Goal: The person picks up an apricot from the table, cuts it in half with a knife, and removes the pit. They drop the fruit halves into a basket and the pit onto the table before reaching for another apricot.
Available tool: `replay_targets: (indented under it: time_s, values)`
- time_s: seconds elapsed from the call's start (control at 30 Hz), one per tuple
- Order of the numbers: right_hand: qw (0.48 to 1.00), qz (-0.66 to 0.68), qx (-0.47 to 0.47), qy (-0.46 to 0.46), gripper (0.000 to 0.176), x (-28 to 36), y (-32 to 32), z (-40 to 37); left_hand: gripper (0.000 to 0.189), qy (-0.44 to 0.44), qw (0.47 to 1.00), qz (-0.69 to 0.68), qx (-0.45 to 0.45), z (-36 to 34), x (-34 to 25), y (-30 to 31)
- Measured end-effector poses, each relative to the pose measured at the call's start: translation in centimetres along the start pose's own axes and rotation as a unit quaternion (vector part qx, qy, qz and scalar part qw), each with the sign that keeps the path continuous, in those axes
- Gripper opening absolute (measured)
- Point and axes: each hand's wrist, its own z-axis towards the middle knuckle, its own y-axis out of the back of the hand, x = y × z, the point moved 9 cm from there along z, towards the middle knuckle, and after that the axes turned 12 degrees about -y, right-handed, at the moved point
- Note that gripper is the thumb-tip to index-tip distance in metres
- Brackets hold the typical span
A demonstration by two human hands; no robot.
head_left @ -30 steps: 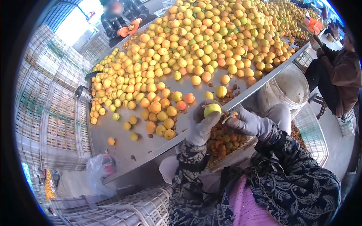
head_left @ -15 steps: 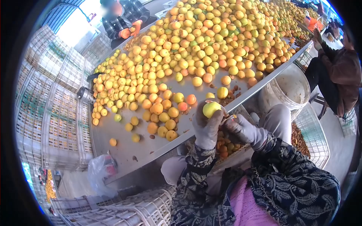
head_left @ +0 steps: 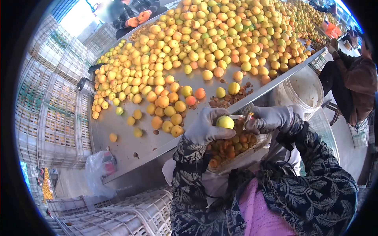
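In my left hand [head_left: 204,128], which wears a grey glove, a yellow-green apricot [head_left: 225,122] is gripped between thumb and fingers. Close to its right side is my right hand [head_left: 267,120], also gloved, its fingers pinched round a small thing with a yellow-orange tip [head_left: 249,116]; I cannot tell what it is. Both hands are held just off the near edge of the metal table [head_left: 122,151]. Below them a basket on my side holds orange apricot pieces [head_left: 232,146]. A large heap of apricots [head_left: 204,39] covers the far part of the table.
Brown pits [head_left: 232,99] lie near the table's edge. A white bucket [head_left: 301,92] stands to the right, near a seated person [head_left: 350,82]. Stacked crates [head_left: 65,129] line the left side, with a plastic bag [head_left: 98,169] at the table corner. Orange gloves [head_left: 138,19] belong to someone across.
My hands have moved a little apart, the right one rising and shifting right. The apricot in my left hand is slightly lower, and the basket below shows more.
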Motion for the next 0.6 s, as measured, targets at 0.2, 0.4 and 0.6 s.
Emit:
replay_targets:
  time_s: [0.2,0.4,0.6]
  values:
    - [0.961,0.033,-0.17,0.215,0.034,1.0,2.6,1.0,0.032,-0.016,0.984,0.048,-0.171,0.8,0.5,1.8]
    - [0.828,0.382,-0.326,0.25,0.035,1.0,3.0,2.2,0.037,-0.153,0.897,0.375,-0.176,1.9,-1.0,-0.3]
    - [0.815,0.467,-0.283,0.195,0.034,1.3,2.9,2.8,0.029,-0.235,0.85,0.412,-0.226,0.8,-3.3,-1.3]
